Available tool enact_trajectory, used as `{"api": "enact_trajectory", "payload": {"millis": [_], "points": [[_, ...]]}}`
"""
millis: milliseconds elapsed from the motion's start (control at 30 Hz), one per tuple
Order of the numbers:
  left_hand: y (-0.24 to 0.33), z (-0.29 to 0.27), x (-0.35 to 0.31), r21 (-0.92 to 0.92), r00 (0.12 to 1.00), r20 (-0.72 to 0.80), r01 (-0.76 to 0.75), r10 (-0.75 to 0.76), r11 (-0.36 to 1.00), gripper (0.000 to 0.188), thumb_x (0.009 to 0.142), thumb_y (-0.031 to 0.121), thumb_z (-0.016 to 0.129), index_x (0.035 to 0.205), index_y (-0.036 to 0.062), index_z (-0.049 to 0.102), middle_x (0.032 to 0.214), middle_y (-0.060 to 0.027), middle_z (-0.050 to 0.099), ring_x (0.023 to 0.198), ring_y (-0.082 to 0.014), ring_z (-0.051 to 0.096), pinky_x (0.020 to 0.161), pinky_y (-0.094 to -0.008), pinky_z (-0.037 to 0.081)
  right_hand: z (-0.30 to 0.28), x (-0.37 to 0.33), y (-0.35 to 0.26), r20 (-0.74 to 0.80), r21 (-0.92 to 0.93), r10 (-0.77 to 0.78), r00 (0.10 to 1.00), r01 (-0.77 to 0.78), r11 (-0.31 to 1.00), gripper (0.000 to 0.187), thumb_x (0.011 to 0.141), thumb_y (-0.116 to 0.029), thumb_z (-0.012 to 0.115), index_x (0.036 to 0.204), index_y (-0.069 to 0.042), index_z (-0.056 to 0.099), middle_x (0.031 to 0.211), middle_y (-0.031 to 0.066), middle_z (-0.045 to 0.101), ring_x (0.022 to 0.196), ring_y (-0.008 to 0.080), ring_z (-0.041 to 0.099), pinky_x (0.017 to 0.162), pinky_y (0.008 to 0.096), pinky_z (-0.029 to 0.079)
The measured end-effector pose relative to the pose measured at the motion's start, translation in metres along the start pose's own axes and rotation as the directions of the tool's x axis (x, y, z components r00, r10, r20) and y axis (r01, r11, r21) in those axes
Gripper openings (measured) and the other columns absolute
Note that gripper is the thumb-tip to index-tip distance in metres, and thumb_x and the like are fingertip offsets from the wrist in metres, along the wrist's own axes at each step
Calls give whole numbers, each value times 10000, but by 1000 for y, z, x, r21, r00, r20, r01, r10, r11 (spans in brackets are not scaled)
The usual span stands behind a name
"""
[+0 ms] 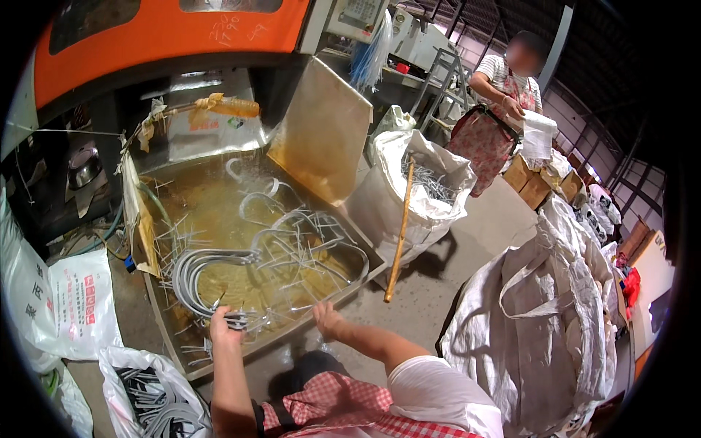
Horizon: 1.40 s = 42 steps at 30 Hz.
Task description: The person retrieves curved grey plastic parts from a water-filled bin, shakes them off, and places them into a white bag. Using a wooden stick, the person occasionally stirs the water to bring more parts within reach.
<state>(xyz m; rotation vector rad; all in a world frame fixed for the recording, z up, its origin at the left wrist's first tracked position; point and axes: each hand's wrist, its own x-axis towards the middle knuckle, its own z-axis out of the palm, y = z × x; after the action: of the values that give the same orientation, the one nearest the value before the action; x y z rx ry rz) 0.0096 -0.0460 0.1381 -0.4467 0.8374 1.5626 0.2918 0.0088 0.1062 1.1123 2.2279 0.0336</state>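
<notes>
My left hand [228, 325] is closed around the ends of a bundle of grey curved plastic strips [182, 281], at the near left of a shallow metal tank [369, 271] of cloudy yellowish water. The bundle bends round in a hook shape, its far ends close together. My right hand [328, 321] reaches over the tank's near rim, fingers apart and slightly bent, beside thin sticks. More curved grey pieces [252, 208] and many thin pale sticks [303, 252] lie scattered in the water.
An orange machine [168, 44] stands behind the tank. Right of it, a wooden stick [399, 241] leans on a white sack [380, 212] of grey scraps. A large white bag [526, 328] stands nearer right, a sack of grey strips [157, 401] near left. Another person [511, 95] stands beyond.
</notes>
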Motion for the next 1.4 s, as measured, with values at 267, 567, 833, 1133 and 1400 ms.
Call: {"api": "enact_trajectory", "payload": {"millis": [267,567,833,1133,1400], "points": [[-2,2,-5,-5,1000,6,-1,1,1000,111,785,87,522,825,32,434,697,-92,496,575,-227,519,521,-386,461,12,4,2,-29,35,1,1000,0,999,797,715,-167,571,1332,110,150,1362,299,213,1194,493,286,936,406,397],[0,5,-10,-28,1000,-6,24,-24,999,97,785,95,520,796,42,439,691,-81,487,552,-207,488,482,-345,416,12,8,-3,-5,-74,22,1000,-23,997,896,727,-308,624,1364,72,122,1407,252,194,1227,483,285,932,428,397],[-2,6,-7,6,999,-15,31,-31,999,87,784,104,522,777,55,450,664,-60,489,544,-199,486,472,-333,403,29,17,1,-47,-61,16,999,-19,998,908,729,-354,621,1360,79,134,1395,275,205,1215,492,300,924,443,403],[-5,9,-9,10,1000,8,22,-22,1000,81,785,102,520,782,63,449,665,-67,489,540,-204,489,465,-338,408,6,0,3,4,-41,-25,1000,25,999,773,765,-208,531,1339,118,129,1374,316,195,1193,533,287,947,439,379],[-5,9,-14,32,1000,-17,-13,13,999,90,748,80,533,688,77,466,568,-49,478,481,-208,487,442,-338,415,-1,-7,-3,38,-53,-31,999,33,998,904,721,-309,620,1342,117,120,1374,312,202,1198,532,269,934,446,392]]}}
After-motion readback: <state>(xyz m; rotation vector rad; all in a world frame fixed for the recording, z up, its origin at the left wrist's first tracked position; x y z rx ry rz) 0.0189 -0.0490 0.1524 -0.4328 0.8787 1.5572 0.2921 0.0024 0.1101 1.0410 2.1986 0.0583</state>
